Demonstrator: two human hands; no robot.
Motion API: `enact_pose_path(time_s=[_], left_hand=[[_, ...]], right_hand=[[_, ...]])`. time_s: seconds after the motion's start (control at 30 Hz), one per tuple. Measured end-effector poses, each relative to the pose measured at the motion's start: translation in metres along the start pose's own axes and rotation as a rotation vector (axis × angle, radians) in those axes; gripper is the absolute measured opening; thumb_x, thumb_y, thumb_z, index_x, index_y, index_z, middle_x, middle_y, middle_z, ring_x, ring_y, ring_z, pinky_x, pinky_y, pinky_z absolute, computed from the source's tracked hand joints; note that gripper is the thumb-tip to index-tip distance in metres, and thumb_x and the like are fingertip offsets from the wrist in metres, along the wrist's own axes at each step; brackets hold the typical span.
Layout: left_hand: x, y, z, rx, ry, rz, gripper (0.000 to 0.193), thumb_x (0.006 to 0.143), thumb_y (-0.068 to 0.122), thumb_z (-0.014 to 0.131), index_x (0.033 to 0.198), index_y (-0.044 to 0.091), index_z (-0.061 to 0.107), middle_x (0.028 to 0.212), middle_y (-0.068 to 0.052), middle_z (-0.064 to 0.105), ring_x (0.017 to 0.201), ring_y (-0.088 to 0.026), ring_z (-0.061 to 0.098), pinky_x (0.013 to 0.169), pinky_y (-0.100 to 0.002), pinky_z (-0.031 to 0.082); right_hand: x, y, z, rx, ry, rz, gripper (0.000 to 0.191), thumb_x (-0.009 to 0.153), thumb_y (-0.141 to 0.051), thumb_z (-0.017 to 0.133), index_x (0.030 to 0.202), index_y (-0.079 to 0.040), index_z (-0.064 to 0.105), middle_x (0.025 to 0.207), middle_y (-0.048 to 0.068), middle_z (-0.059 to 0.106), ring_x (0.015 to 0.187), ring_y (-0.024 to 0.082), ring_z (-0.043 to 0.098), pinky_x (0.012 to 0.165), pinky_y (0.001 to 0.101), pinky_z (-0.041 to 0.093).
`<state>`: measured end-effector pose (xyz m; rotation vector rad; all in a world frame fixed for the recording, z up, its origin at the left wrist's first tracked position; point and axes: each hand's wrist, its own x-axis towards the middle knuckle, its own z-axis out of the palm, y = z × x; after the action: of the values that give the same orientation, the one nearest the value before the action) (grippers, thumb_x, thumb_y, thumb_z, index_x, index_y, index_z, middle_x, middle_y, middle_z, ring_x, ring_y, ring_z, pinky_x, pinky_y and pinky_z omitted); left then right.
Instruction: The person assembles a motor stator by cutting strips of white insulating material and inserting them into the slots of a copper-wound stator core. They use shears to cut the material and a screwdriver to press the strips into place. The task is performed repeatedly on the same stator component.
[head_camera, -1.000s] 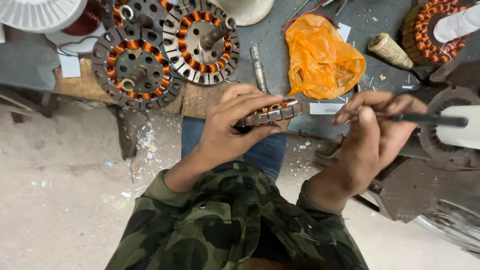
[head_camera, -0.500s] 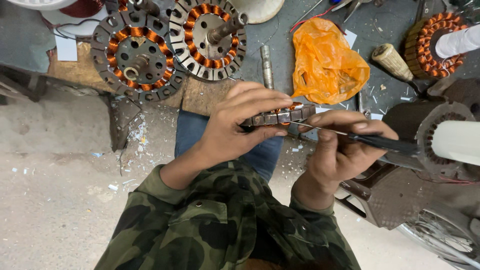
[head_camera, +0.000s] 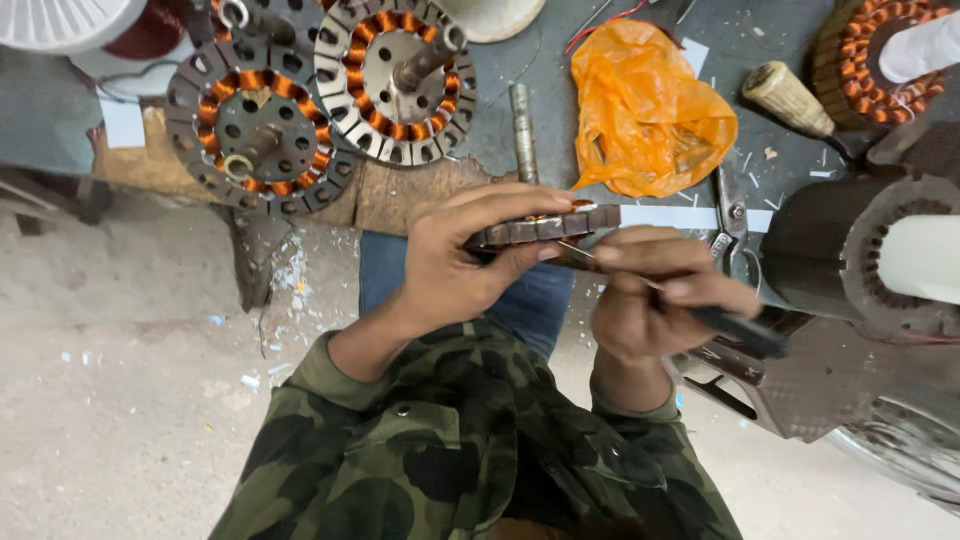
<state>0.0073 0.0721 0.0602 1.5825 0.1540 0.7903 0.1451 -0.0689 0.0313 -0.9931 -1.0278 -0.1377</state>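
Note:
My left hand (head_camera: 470, 260) grips a small round stator (head_camera: 545, 228) with copper windings, held edge-on above my lap. My right hand (head_camera: 650, 295) holds a thin tool with a dark handle (head_camera: 740, 330), and its metal tip touches the underside of the stator's rim. Both hands are close together just below the bench edge. My sleeves are camouflage cloth.
On the bench lie two larger wound stators (head_camera: 390, 80) (head_camera: 250, 140), an orange plastic bag (head_camera: 645, 110), a metal shaft (head_camera: 522, 130), a wooden-handled tool (head_camera: 790, 100), pliers (head_camera: 730, 220) and another copper winding (head_camera: 880, 60). A dark motor housing (head_camera: 850, 260) stands at the right.
My right hand has moved left and down, bringing the tool tip from the right side to under the stator's rim. My left hand keeps its grip.

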Motion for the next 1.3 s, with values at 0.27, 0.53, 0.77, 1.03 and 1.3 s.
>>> enact_pose_path(time_s=[0.27,0.53,0.77,1.03,1.3], left_hand=[[0.003,0.002,-0.001,0.044,0.018,-0.016,0.032,0.091,0.003,0.082,0.121,0.004,0.072,0.123,-0.013,0.075,0.114,-0.022,0.076,0.1,-0.032,0.061],[0.001,0.0,0.001,0.065,0.016,0.015,0.033,0.091,0.005,0.083,0.122,0.005,0.072,0.124,-0.012,0.075,0.115,-0.021,0.076,0.101,-0.032,0.061],[0.003,-0.004,0.004,0.124,0.099,-0.036,0.033,0.092,0.005,0.082,0.123,0.002,0.072,0.12,-0.011,0.076,0.108,-0.016,0.074,0.096,-0.028,0.058],[0.037,-0.02,0.007,-0.083,0.163,-0.31,0.029,0.087,0.006,0.082,0.114,-0.001,0.074,0.099,-0.004,0.078,0.088,-0.009,0.071,0.084,-0.025,0.058],[0.025,-0.014,0.016,0.243,0.29,0.014,0.039,0.09,0.008,0.084,0.126,0.004,0.069,0.125,-0.009,0.069,0.117,-0.019,0.064,0.106,-0.033,0.05]], right_hand=[[-0.006,-0.005,-0.015,-0.024,0.121,0.054,0.032,0.106,-0.004,0.067,0.122,-0.011,0.039,0.089,0.019,0.068,0.078,0.029,0.075,0.074,0.0458,0.069],[0.02,-0.007,-0.008,-0.086,-0.118,-0.056,0.032,0.095,0.012,0.063,0.112,-0.005,0.041,0.091,0.025,0.071,0.087,0.037,0.077,0.073,0.0471,0.069],[0.032,-0.029,0.005,-0.248,-0.303,-0.06,0.025,0.096,0.001,0.062,0.113,-0.009,0.047,0.1,0.027,0.068,0.096,0.041,0.073,0.078,0.046,0.066],[0.069,0.001,-0.029,-1.025,-0.218,0.217,0.036,0.096,0.002,0.069,0.13,-0.002,0.061,0.109,0.021,0.067,0.095,0.038,0.069,0.082,0.0458,0.055],[0.065,-0.007,-0.048,-1.06,-0.21,0.166,0.034,0.091,0.005,0.072,0.123,-0.005,0.069,0.111,0.018,0.068,0.099,0.036,0.068,0.086,0.0433,0.055]])
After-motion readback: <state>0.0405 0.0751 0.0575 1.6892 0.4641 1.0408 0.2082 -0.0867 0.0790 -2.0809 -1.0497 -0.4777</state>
